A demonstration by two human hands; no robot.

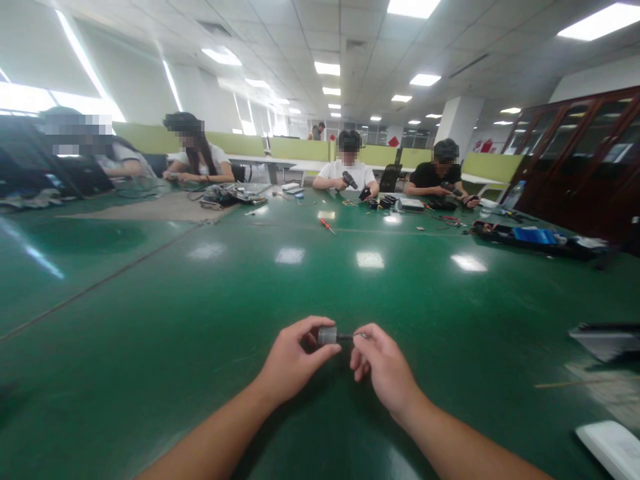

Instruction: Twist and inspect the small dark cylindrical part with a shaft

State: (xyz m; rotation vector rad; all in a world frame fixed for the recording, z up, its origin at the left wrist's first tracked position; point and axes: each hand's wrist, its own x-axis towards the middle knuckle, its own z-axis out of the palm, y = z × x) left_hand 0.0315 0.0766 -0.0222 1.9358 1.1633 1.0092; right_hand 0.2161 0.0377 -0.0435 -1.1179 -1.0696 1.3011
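Just above the green tabletop, I hold a short grey cylindrical part [327,335] with a thin dark shaft [345,336] sticking out to the right; its exact kind is too small to tell. My left hand [295,357] grips the cylinder between thumb and fingers, from its left side. The tip of the shaft is pinched between the thumb and forefinger of my right hand [383,360]. My right hand's other fingers curl loosely below. The part lies roughly level between both hands, and its far ends are partly covered by my fingers.
On the green table [225,300], an orange-red screwdriver [327,226] lies ahead. Across it, several people work among tools and parts. A black tray with blue items [535,235] is at right. Nearer right are a dark-edged grey object [607,340] and a white case [610,447].
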